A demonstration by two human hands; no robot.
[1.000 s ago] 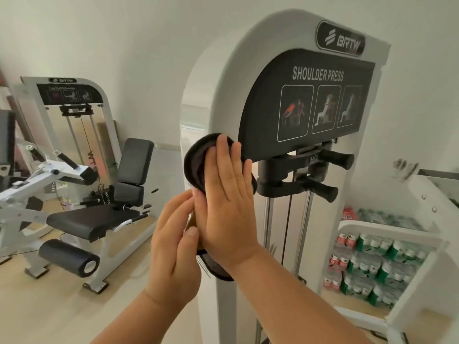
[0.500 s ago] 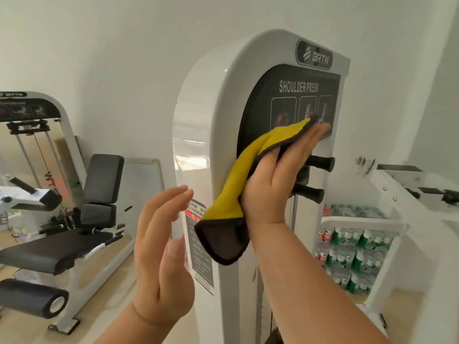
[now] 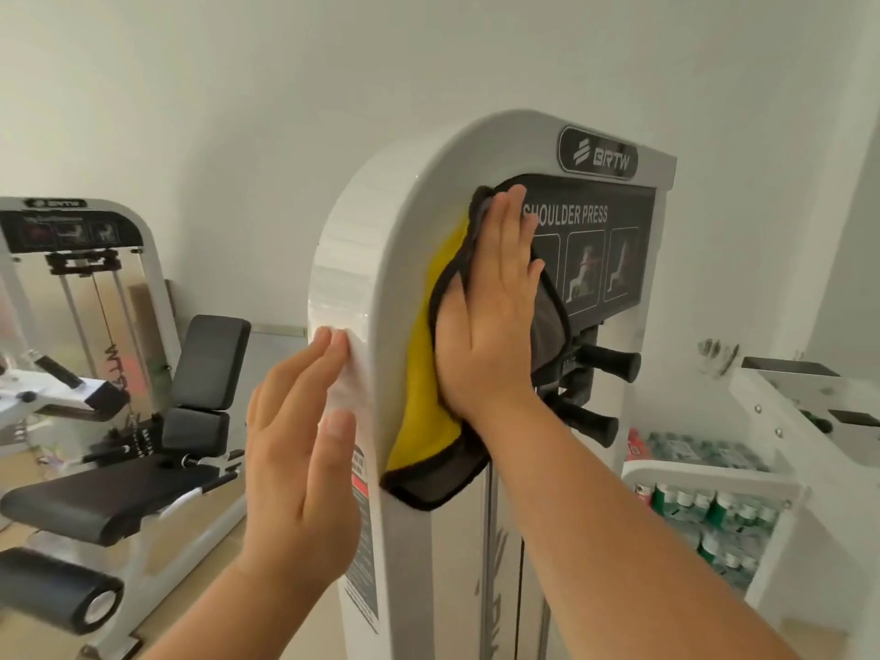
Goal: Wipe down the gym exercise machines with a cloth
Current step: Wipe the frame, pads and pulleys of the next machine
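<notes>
A white shoulder press machine (image 3: 381, 240) stands upright in front of me, with a black instruction panel (image 3: 600, 250) near its top. My right hand (image 3: 490, 307) lies flat with straight fingers on a yellow and grey cloth (image 3: 424, 402), pressing it against the left part of the panel and the white frame edge. The cloth hangs down below my palm. My left hand (image 3: 295, 450) is flat, fingers straight, its fingertips touching the machine's white side face.
Two black handles (image 3: 614, 364) stick out under the panel. A leg machine with black pads (image 3: 200, 369) stands at the left. A white frame (image 3: 781, 421) and a stack of bottled drinks (image 3: 705, 516) are at the right. Wooden floor lies below.
My right hand has flattened the cloth onto the panel's left edge, grey side out. My left hand moved up and forward onto the machine's side. The view tilted down.
</notes>
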